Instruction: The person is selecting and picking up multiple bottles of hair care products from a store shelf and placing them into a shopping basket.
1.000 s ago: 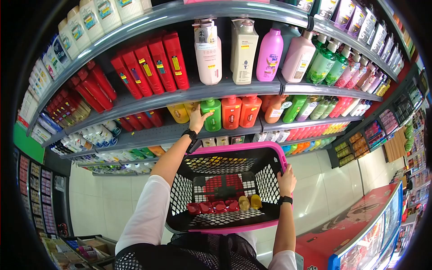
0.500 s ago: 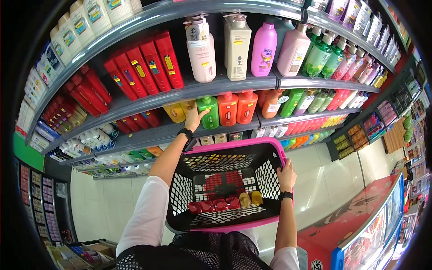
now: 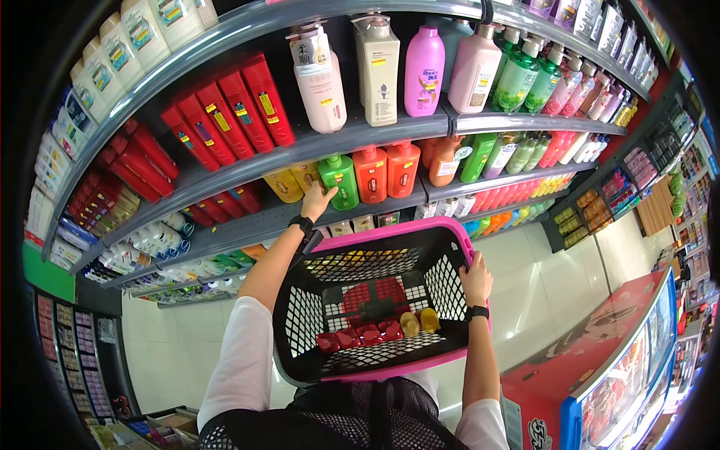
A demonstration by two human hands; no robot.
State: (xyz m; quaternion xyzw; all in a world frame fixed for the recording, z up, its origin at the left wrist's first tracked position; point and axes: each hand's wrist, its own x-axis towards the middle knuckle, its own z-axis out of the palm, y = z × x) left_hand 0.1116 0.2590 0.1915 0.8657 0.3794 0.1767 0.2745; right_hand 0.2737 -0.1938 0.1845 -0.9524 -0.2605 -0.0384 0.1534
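My left hand [image 3: 318,202] reaches to the lower shelf, fingers apart, beside a green pump bottle [image 3: 342,182] and in front of the yellow bottles [image 3: 284,186]. Its thumb points at the green bottle; whether it touches is hard to tell. On that bottle's right stand two orange-red pump bottles [image 3: 370,175]. My right hand [image 3: 475,280] is closed round the pink rim of a black shopping basket [image 3: 442,227], held tilted before my body. Inside lie several red bottles [image 3: 367,334] and two yellow ones [image 3: 418,322], seen end-on.
Above, the shelf [image 3: 375,136] carries red bottles [image 3: 268,105], a pink pump bottle [image 3: 320,90] and a purple bottle [image 3: 424,71]. A red cabinet with a glass top [image 3: 555,375] stands at the right. Tiled floor [image 3: 517,300] shows beyond the basket.
My left hand has drawn back slightly left and down off the front of the green bottle. The view has shifted a little; my right hand still grips the basket.
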